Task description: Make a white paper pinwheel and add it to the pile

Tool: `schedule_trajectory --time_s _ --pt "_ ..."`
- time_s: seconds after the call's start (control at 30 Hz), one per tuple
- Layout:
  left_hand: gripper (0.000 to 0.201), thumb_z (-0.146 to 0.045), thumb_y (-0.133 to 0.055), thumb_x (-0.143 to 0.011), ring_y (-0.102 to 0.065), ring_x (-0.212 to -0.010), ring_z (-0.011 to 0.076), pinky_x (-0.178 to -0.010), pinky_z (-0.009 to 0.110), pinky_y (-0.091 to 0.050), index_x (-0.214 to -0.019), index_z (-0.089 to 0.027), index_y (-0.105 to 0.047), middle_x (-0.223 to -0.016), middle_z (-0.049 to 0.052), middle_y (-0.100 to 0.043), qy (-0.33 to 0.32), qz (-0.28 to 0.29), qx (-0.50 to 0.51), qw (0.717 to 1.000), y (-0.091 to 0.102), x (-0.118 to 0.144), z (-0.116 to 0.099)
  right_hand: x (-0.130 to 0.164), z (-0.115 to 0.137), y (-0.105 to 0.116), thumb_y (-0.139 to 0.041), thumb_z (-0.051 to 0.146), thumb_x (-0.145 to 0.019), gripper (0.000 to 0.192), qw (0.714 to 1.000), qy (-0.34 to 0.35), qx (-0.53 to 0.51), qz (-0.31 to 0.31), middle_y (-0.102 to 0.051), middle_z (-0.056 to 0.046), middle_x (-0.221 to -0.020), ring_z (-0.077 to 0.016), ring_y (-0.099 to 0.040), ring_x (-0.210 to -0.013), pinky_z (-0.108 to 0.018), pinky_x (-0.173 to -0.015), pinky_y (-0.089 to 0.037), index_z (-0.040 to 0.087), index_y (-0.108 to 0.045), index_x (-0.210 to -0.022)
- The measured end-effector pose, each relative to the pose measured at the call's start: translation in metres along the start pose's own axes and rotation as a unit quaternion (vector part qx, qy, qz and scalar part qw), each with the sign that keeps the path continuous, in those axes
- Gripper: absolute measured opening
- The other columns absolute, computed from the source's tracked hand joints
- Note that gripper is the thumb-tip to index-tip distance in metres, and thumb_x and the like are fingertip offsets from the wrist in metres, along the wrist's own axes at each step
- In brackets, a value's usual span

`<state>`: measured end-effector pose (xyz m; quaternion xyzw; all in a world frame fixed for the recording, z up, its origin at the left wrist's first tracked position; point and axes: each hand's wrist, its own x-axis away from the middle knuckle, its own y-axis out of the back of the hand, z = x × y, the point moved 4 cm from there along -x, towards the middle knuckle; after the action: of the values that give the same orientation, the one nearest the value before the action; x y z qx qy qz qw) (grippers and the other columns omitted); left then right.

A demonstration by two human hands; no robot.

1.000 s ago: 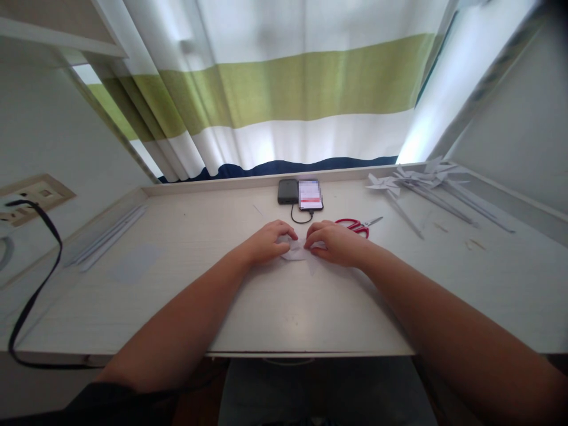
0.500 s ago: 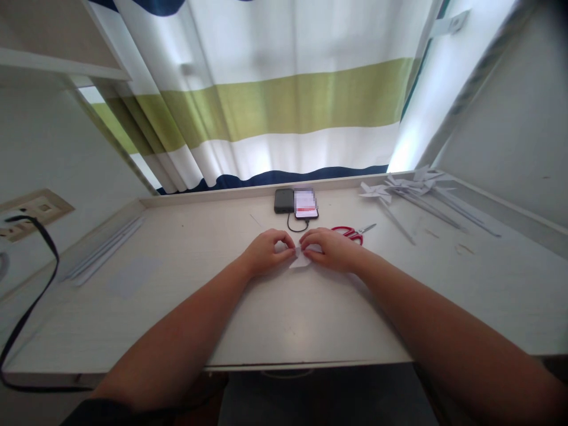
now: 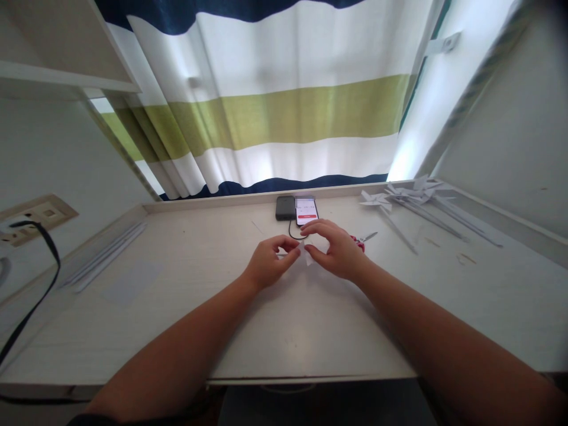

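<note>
A small piece of folded white paper (image 3: 307, 255) is pinched between thumb and fingers of my left hand (image 3: 273, 260), just above the middle of the desk. My right hand (image 3: 335, 248) is at the paper's right side, its thumb close to or touching it. The fingers of that hand are spread from the thumb and arch over the paper. Red-handled scissors (image 3: 361, 241) lie beside my right hand, which hides most of their handles.
A black power bank (image 3: 285, 208) and a lit phone (image 3: 306, 209) lie behind my hands, joined by a cable. Paper pinwheels (image 3: 417, 190) on sticks rest at the back right. At the left are white rolled sticks (image 3: 106, 257) and a pale paper sheet (image 3: 133, 281).
My right fingers have lifted and opened away from the paper, while my left hand keeps its pinch. The paper has turned more upright. The view has tilted up slightly.
</note>
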<state>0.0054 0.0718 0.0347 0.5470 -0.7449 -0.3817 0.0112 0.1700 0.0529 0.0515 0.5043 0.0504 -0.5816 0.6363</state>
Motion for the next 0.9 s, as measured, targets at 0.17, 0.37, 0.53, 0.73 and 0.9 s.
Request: schedule_trajectory --time_s 0.17,0.37,0.53,0.73,0.9 --pt "0.019 -0.033 -0.057 -0.082 -0.061 -0.071 0.0148 -0.069 0.027 -0.044 -0.085 -0.017 -0.066 -0.078 0.002 -0.069 0.008 -0.024 0.018 1.000 0.0004 -0.0007 -0.0001 -0.0003 0.0035 -0.0005 -0.061 0.019 -0.078 0.019 1.000 0.012 0.018 -0.003 -0.064 -0.007 -0.100 -0.0221 -0.057 -0.099 -0.040 -0.089 -0.046 0.021 -0.065 -0.097" --pt "0.017 -0.031 -0.057 -0.082 -0.060 -0.071 0.0143 -0.069 0.028 -0.043 -0.082 -0.017 -0.066 -0.076 0.001 -0.068 0.002 -0.028 0.018 0.999 0.0010 0.0005 -0.0033 -0.0004 0.0067 -0.0009 -0.062 0.020 -0.077 0.024 0.999 0.014 0.034 0.006 -0.064 -0.007 -0.098 -0.0222 -0.057 -0.096 -0.039 -0.086 -0.046 0.021 -0.064 -0.101" --pt "0.016 -0.031 -0.057 -0.082 -0.059 -0.070 0.0147 -0.070 0.028 -0.043 -0.081 -0.017 -0.066 -0.076 0.002 -0.068 0.003 -0.026 0.011 1.000 0.0006 0.0016 -0.0049 0.0002 0.0082 0.0005 -0.060 0.019 -0.080 0.025 0.999 0.025 0.039 0.006 -0.063 -0.007 -0.101 -0.0225 -0.056 -0.099 -0.040 -0.088 -0.045 0.022 -0.064 -0.104" --pt "0.016 -0.031 -0.057 -0.082 -0.059 -0.069 0.0138 -0.069 0.027 -0.043 -0.081 -0.017 -0.066 -0.075 0.001 -0.067 -0.003 -0.023 0.016 1.000 0.0004 0.0019 -0.0048 0.0007 0.0081 -0.0015 -0.060 0.020 -0.081 0.023 0.998 0.038 0.043 0.034 -0.064 -0.007 -0.098 -0.0220 -0.056 -0.095 -0.039 -0.085 -0.046 0.023 -0.066 -0.102" --pt "0.017 -0.031 -0.056 -0.083 -0.058 -0.070 0.0135 -0.068 0.026 -0.043 -0.081 -0.017 -0.066 -0.076 0.001 -0.067 -0.009 -0.022 0.018 1.000 0.0004 0.0024 -0.0061 0.0002 0.0088 -0.0018 -0.060 0.022 -0.081 0.020 0.997 0.036 0.056 0.047 -0.064 -0.007 -0.095 -0.0216 -0.056 -0.092 -0.038 -0.083 -0.046 0.022 -0.067 -0.100"
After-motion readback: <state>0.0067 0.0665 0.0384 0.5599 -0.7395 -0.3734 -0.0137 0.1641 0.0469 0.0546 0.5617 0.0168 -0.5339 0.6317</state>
